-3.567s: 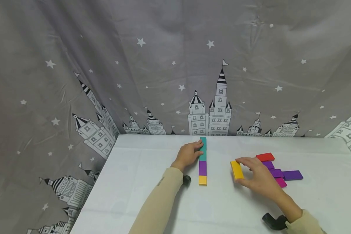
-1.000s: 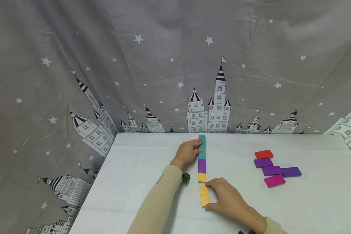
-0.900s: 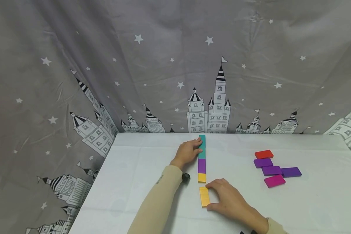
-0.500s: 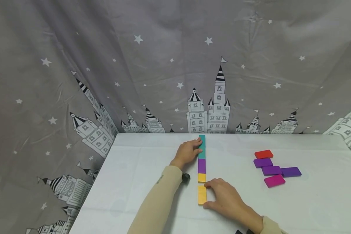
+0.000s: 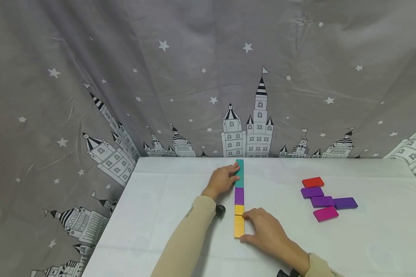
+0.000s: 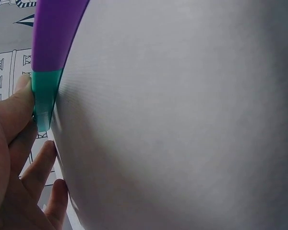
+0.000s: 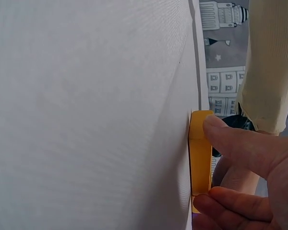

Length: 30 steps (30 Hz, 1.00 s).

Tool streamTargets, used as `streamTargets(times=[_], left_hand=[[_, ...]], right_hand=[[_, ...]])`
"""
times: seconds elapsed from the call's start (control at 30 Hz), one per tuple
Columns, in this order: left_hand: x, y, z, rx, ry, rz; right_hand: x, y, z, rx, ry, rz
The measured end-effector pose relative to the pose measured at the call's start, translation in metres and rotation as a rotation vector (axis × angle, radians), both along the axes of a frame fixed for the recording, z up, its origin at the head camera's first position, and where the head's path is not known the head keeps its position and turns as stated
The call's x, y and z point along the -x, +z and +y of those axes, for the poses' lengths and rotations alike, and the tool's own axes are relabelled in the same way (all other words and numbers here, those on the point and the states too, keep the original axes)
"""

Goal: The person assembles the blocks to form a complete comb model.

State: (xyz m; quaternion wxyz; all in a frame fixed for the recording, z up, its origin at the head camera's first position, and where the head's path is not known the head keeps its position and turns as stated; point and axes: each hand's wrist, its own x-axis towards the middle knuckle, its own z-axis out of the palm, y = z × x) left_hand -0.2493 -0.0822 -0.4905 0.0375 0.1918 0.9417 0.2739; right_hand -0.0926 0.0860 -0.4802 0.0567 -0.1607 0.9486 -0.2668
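Grey curtain (image 5: 194, 23) printed with white stars and black-and-white castles, soft folds, white-covered table (image 5: 152, 227) against it

The larger yellow block (image 5: 239, 226) has travelled toward 8 o'clock since 3.6 s ago and now lies at the 6 o'clock end of the row (image 5: 239, 196), its slant straightened to 12-to-6. The gap on its 12 o'clock side, visible 0.5 s ago, has narrowed to a thin seam against the short yellow block (image 5: 239, 209). The right hand (image 5: 268, 232) moved along, uncovering the pink block (image 5: 326, 214).
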Motion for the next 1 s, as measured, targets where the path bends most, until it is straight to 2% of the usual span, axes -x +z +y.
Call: streamTargets(times=[0.47, 0.6, 0.9, 1.0], left_hand=[[0.001, -0.001, 0.001, -0.004, -0.002, -0.002], [0.002, -0.002, 0.001, -0.001, 0.000, -0.004], [0.001, 0.000, 0.001, 0.009, 0.012, -0.029], [0.000, 0.001, 0.001, 0.002, 0.009, -0.029]], right_hand=[[-0.001, 0.000, -0.001, -0.006, -0.011, 0.021], [-0.003, 0.001, 0.001, -0.001, -0.036, 0.016], [-0.005, 0.021, 0.035, 0.148, -0.108, 0.049], [-0.003, 0.028, 0.050, 0.160, -0.136, 0.069]])
